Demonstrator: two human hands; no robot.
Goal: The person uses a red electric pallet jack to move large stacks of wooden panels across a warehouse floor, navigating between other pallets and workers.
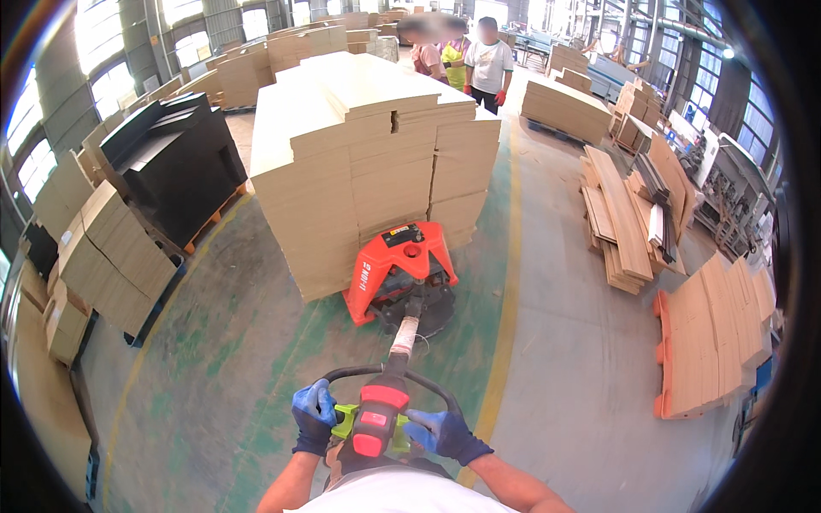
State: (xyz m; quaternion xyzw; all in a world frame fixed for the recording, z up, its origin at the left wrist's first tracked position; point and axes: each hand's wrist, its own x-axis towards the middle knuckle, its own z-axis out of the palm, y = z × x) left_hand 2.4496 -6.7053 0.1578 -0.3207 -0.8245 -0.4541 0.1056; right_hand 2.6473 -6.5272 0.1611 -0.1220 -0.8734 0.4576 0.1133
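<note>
An orange-red electric pallet jack (369,272) stands in front of me, against a tall stack of pale boards (318,201). Its tiller reaches back toward me and ends in a red-and-grey control head (376,419) inside a black loop handle, with green grips at the sides. On the left side of the handle, my left hand (315,415), in a blue glove, has its fingers wrapped round it. My right hand (440,432), gloved the same way, is closed on the right side. Part of each grip is hidden under the fingers.
Black panels (184,162) and a pale board stack (120,261) stand on pallets at left. On the right lie loose planks (620,222) and boards on an orange pallet (661,355). Several people, one in a white shirt (489,68), stand behind the load. Yellow floor lines (505,329) border the lane.
</note>
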